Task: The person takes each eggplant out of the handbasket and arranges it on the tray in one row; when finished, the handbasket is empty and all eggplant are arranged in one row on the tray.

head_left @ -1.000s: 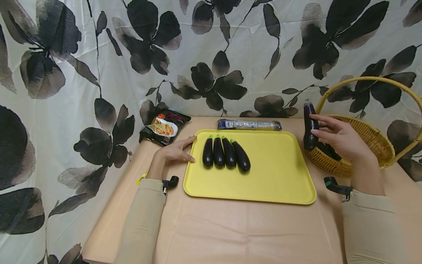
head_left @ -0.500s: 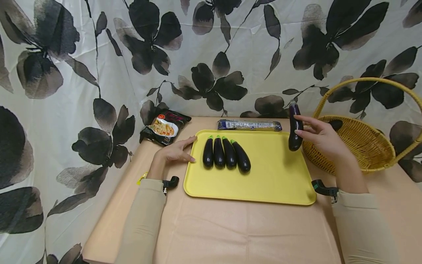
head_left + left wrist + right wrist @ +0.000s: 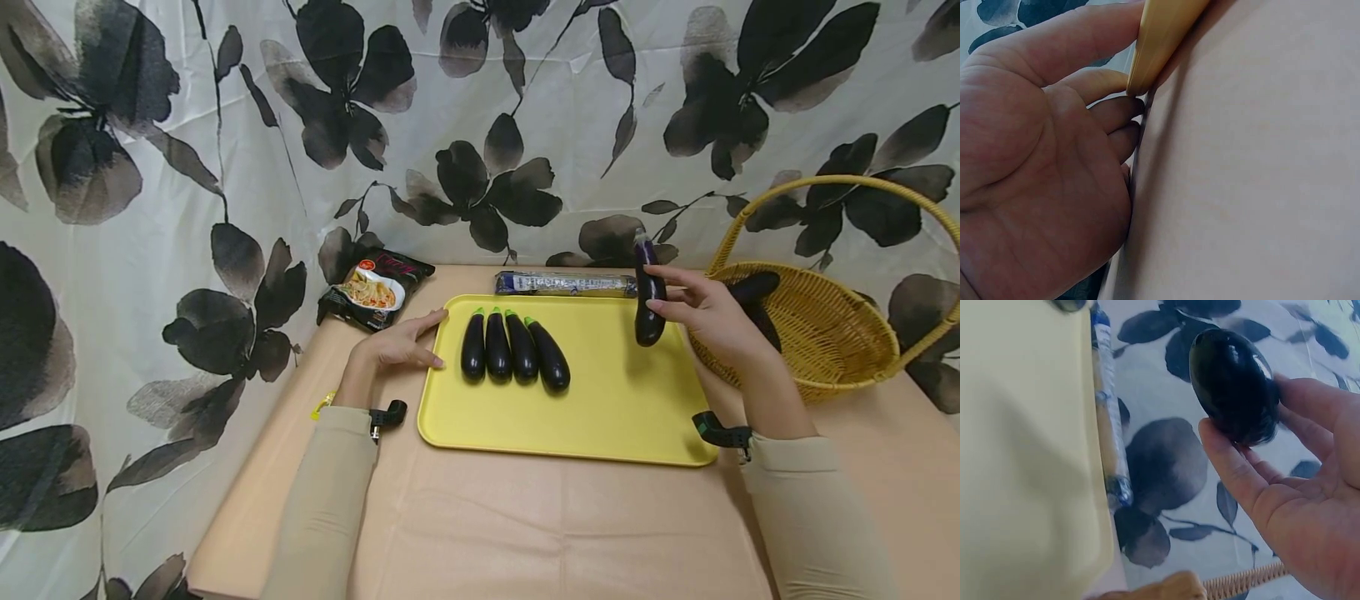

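Both hands of a person work around a yellow tray (image 3: 600, 421) as I watch from afar: the right hand (image 3: 712, 321) pinches an upright eggplant (image 3: 649, 304) between thumb and fingers above the tray's right portion, near its far edge, while the left hand (image 3: 393, 346), thumb and index finger spread apart, touches the tray's left rim toward the far corner. Below the raised eggplant, I see a soft shadow on the tray. Four eggplants (image 3: 498, 346) lie side by side on the tray's left half, green ends toward its far edge, and a broad stretch of yellow surface reaches from the row to the right rim. Pale table (image 3: 465, 525) extends in front of the tray's near edge. Close beside the tray's right edge, a wicker basket (image 3: 840, 342) with a tall handle narrows the room around the right forearm; more eggplants (image 3: 753, 287) are partly visible in it. Just beyond the tray's far edge runs a long blue-and-silver packet (image 3: 566, 284), its printing too small for me to read. Off the tray's far left corner, a black packet (image 3: 375, 289) shows a red emblem and a pictured dish of noodles, its lettering illegible at my end. Floral cloth (image 3: 570, 100) hangs behind the tray.
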`<state>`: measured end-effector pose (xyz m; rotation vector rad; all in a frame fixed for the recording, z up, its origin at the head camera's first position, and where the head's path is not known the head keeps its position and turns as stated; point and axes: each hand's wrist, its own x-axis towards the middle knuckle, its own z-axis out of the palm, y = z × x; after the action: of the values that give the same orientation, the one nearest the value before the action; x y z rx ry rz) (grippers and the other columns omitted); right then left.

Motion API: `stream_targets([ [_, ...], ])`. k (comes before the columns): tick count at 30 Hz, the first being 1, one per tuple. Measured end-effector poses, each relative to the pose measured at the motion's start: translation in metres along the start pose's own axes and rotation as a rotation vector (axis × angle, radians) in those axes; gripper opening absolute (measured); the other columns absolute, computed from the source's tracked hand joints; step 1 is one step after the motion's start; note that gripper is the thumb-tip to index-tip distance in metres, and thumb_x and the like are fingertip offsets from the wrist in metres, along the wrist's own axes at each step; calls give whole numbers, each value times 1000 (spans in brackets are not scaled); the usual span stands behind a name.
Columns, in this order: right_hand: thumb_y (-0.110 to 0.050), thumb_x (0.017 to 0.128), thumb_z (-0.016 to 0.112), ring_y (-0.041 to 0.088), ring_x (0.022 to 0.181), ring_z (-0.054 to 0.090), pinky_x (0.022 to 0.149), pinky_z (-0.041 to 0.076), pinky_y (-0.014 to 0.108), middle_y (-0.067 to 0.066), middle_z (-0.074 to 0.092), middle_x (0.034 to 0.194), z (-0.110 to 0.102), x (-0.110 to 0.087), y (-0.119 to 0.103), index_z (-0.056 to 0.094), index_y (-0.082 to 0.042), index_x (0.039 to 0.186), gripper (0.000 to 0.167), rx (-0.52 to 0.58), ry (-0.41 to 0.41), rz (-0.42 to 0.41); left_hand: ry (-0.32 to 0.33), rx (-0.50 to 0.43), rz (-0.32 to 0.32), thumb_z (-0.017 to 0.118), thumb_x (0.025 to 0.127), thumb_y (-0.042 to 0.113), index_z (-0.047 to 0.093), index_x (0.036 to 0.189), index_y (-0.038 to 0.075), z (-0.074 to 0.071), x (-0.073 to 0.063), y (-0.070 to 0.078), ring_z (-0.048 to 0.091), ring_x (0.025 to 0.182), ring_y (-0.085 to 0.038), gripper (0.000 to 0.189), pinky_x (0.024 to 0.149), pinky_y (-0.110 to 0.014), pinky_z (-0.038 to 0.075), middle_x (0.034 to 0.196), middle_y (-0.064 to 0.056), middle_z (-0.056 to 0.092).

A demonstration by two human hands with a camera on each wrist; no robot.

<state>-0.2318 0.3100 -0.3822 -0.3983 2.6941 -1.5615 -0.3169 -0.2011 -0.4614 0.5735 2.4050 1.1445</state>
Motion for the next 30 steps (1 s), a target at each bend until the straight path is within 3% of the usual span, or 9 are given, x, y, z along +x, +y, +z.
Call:
stream_targets([
  [3,-29,104,65,40,150,37,117,37,61,8,30,168,9,3,-3,43,-26,160,60,34,-32,11,-3,8,8,93,77,25,22,168,17,0,0,0,1,164,-24,116,133,-48,3,176,-2,10],
  [5,-29,103,67,41,149,38,117,34,66,8,31,169,16,5,-3,46,-25,159,60,56,-57,22,-1,12,7,93,77,25,22,168,17,0,1,0,2,164,-24,116,133,-48,4,176,-2,11],
  [11,-22,103,68,43,142,48,108,47,53,15,30,169,35,12,-5,49,-18,157,57,27,-135,30,2,9,2,93,77,25,23,168,18,0,0,-1,3,164,-23,116,133,-47,4,176,-1,11],
  [19,-22,100,71,40,130,61,93,57,33,20,42,160,54,18,-2,55,-14,152,55,-58,-186,2,2,-6,9,93,76,23,24,167,17,0,0,0,2,164,-23,115,133,-47,3,176,-2,12],
  [25,-23,100,72,39,125,65,86,59,31,22,48,156,63,20,1,56,-14,152,56,-64,-230,26,-7,-11,32,93,77,21,24,167,14,-1,2,-3,1,164,-25,114,133,-47,2,176,-4,12],
  [30,-18,101,69,37,115,67,87,59,35,28,56,146,70,22,7,55,-4,150,53,-90,-269,7,-12,-13,33,92,77,21,24,167,14,-1,2,-2,1,164,-25,113,133,-48,2,176,-4,12],
])
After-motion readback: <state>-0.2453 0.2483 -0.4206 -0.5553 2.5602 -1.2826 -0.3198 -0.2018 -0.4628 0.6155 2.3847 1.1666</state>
